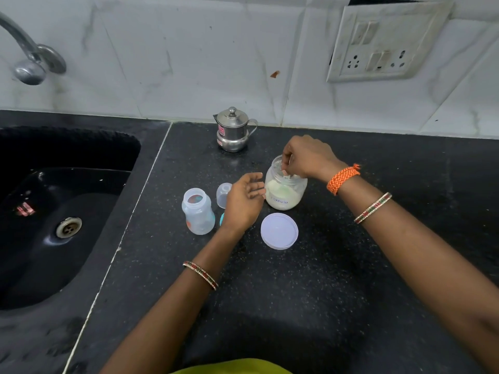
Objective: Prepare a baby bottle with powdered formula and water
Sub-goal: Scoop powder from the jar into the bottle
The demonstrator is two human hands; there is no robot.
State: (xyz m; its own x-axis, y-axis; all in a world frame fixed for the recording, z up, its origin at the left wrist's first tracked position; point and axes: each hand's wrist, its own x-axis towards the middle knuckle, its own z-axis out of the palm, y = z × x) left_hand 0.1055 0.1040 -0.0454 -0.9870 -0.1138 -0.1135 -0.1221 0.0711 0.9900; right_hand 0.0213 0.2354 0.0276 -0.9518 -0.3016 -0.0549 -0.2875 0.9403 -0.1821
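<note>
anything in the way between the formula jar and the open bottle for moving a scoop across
Yes: the left hand hovers open between the formula jar and the open bottle, and the clear cap stands just behind it.

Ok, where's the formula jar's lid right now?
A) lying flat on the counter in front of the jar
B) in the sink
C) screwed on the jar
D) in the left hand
A: the lid lies flat on the black counter just in front of the open formula jar, while the right hand reaches into the jar's mouth.
</note>
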